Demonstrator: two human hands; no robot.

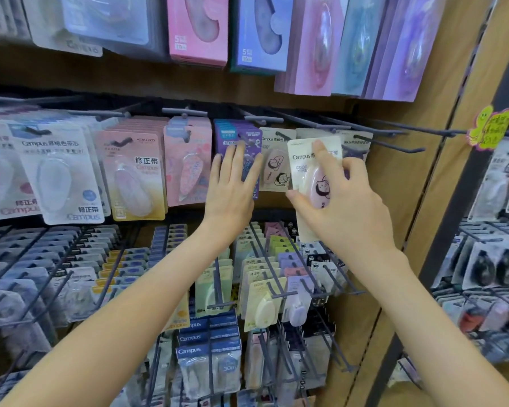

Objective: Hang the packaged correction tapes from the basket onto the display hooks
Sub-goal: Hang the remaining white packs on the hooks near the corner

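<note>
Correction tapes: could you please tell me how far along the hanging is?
Done: cream packs already hang on a middle hook. In hand: the right hand grips another cream pack at hook height, apparently not yet threaded, while the left hand rests flat on the purple packs. Left: threading it; the basket is out of view, remainder unknown.

Yellow smiley tag (489, 128), far right.

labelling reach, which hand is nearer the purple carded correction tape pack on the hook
Left. The left hand lies flat on the purple carded pack; the right hand, right of it, grips a cream carded pack.
</note>
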